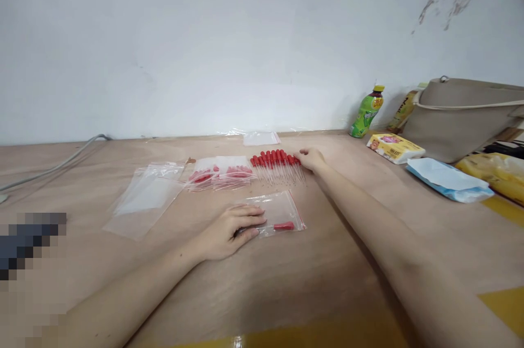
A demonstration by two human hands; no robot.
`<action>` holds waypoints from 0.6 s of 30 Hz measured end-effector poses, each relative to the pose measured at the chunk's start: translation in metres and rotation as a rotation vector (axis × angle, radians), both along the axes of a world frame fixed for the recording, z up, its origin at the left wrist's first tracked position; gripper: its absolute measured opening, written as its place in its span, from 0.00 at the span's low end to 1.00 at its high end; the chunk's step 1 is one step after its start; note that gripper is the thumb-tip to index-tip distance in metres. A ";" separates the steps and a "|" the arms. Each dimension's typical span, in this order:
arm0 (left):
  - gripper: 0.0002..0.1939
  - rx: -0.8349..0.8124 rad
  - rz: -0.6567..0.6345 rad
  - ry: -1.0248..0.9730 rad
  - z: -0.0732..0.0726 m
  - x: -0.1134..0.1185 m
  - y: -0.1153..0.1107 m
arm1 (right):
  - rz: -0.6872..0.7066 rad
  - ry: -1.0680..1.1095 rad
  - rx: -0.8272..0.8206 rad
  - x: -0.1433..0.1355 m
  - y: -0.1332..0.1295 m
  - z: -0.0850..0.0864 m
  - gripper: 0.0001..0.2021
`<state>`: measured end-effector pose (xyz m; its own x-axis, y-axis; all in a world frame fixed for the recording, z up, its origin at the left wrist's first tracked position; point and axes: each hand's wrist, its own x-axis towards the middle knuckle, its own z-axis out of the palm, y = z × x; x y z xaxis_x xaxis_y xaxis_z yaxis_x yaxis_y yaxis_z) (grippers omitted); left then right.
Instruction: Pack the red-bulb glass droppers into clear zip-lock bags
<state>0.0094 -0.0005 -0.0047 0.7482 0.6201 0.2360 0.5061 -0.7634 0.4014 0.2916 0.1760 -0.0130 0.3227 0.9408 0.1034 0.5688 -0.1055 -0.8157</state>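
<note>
My left hand (233,229) lies with its fingers stretched out on a clear zip bag (282,206). Inside that bag is one dropper with a red bulb (284,226); the hand covers part of its tube. Farther back, several glass droppers (272,160) lie side by side, red bulbs toward the wall. At the right end of this row, the fingertips of my right hand (311,159) close on the red bulb of a dropper. Left of the row are filled zip bags (221,173) with red bulbs showing through. Flat clear bags (149,195) are spread farther left.
Against the wall lies a white bag (261,138). To the right stand a green drink bottle (367,112), a yellow tissue pack (396,148), a blue-and-white packet (449,179) and a grey-beige handbag (458,119). A grey cable (61,163) runs along the left of the table.
</note>
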 end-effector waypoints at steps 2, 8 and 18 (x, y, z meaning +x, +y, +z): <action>0.16 0.005 -0.001 -0.004 0.000 0.001 0.000 | 0.011 0.062 -0.041 -0.002 0.005 0.000 0.09; 0.16 0.008 -0.001 -0.014 0.001 0.002 -0.001 | 0.034 0.348 -0.114 -0.006 0.006 0.008 0.07; 0.16 0.016 -0.003 -0.031 -0.002 0.002 0.000 | -0.011 0.751 0.117 0.007 -0.066 0.026 0.05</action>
